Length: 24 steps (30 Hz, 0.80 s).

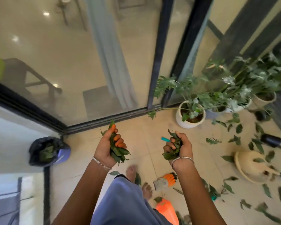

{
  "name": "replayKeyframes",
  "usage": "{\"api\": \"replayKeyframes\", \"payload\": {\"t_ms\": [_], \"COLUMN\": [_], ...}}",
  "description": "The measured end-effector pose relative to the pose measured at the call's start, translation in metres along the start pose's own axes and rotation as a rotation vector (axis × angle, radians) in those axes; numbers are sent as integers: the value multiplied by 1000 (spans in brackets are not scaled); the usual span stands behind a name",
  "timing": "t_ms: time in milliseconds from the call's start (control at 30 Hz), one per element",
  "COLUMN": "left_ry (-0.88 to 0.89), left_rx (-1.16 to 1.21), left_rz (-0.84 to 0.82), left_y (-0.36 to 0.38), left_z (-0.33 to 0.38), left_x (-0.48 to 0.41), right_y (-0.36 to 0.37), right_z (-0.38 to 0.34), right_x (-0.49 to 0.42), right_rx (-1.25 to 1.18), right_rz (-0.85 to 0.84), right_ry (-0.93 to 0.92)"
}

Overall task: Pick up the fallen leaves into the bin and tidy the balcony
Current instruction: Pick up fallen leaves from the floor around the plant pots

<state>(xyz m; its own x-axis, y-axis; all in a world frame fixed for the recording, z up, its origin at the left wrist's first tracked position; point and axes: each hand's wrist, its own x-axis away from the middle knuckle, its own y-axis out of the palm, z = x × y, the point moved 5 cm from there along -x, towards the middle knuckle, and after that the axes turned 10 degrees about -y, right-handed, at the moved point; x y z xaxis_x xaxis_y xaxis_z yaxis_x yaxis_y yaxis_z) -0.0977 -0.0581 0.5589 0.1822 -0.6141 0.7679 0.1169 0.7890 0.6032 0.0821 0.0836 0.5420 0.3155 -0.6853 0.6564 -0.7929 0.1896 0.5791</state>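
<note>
My left hand (109, 144) is closed around a bunch of green leaves (118, 153), palm up, over the tiled balcony floor. My right hand (179, 147) grips a second bunch of leaves (173, 146) at the same height. The bin (47, 151), lined with a black bag and holding leaves, stands on the floor to the left, in the corner by the glass door. Several fallen leaves (258, 147) lie scattered over the tiles on the right.
White potted plants (189, 116) line the sliding glass door at the right. A tipped cream pot (250, 166), a black trowel-like tool (272, 140), an orange-and-grey glove (166, 181), a teal handle (165, 139) and an orange object (168, 211) lie on the floor. A cushioned seat (15, 197) is at lower left.
</note>
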Motion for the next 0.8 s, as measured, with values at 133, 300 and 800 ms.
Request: {"api": "replayKeyframes", "payload": {"t_ms": [133,300,800], "left_ry": [85,196,326], "left_rx": [124,236,532], "left_rz": [54,145,314], "left_y": [-41,-111,-358], "left_z": [36,87,239], "left_x": [52,99,200], "right_y": [48,112,216], "right_z": [48,110,385], "right_x": [26,51,131], "right_rx": [76,172,383], "right_rz": [-82,-198,-166], "right_ry": [113,200,377]}}
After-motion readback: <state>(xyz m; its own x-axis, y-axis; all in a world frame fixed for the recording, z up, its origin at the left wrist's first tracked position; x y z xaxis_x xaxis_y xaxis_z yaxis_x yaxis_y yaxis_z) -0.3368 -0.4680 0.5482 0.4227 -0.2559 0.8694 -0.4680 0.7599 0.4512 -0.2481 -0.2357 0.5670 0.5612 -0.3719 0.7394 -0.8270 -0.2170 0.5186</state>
